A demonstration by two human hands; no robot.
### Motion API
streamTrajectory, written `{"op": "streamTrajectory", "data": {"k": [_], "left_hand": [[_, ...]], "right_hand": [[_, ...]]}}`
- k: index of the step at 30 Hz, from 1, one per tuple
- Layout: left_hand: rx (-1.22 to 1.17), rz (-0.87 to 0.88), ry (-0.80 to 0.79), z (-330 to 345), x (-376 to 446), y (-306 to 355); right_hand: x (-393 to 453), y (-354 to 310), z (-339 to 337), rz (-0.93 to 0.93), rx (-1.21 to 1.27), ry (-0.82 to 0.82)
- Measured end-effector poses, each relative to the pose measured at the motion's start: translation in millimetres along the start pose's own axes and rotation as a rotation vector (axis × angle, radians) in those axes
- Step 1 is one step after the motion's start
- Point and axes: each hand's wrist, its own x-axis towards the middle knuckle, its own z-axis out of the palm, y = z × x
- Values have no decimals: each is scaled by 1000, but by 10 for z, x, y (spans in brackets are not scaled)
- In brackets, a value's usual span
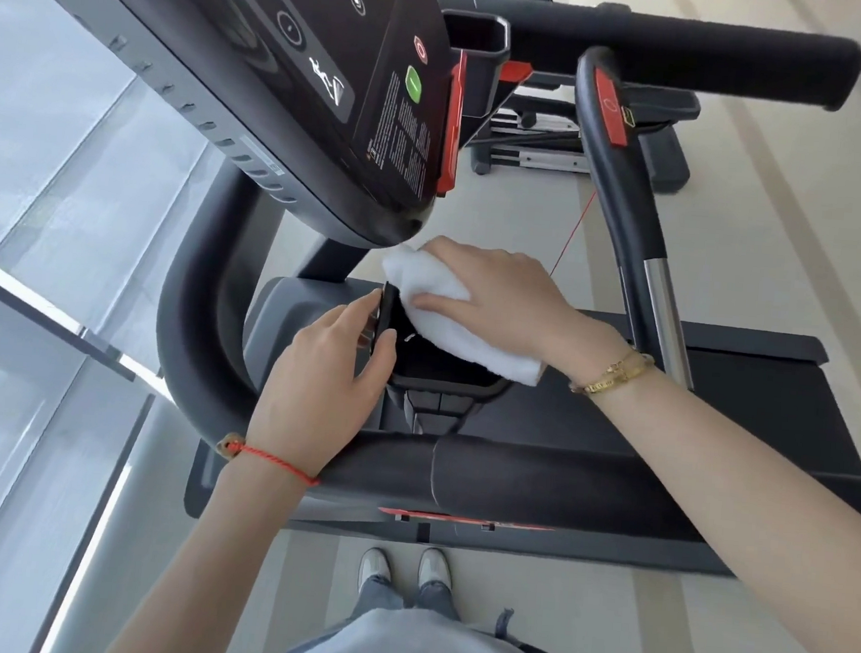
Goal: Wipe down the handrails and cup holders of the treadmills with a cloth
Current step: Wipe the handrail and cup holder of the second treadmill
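Cloth (462, 323), white and folded, lies across the cup holder (445, 368) rim below the console (336, 61). I see the right hand (493, 292) pressing it, fingers extended. The left hand (321, 374) pinches the holder's left wall. The padded handrail (509, 474) runs just nearer than the holder.

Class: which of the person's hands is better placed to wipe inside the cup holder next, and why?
Right. The right hand already presses the white cloth over the cup holder; the left hand only grips its rim.

Grey shoes (405, 569) stand on pale floor (784, 251) beside glass wall (44, 167).
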Motion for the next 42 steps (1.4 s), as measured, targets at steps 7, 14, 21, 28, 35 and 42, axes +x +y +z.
{"op": "streamTrajectory", "data": {"k": [7,14,21,28,35,42], "left_hand": [[-22,14,8,-4,10,4],[-23,8,12,-12,-3,4],[-34,3,17,-25,0,31],[-43,6,19,-26,-3,23],[-35,16,18,-26,-8,26],[-49,2,18,-33,-17,37]], "right_hand": [[-86,134,-54,74,161,-59],[-25,21,-27,68,74,-20],[-300,106,12,273,342,-90],[-412,44,25,453,555,-29],[-530,-42,105,480,527,-26],[-385,35,-98,387,483,-142]]}}
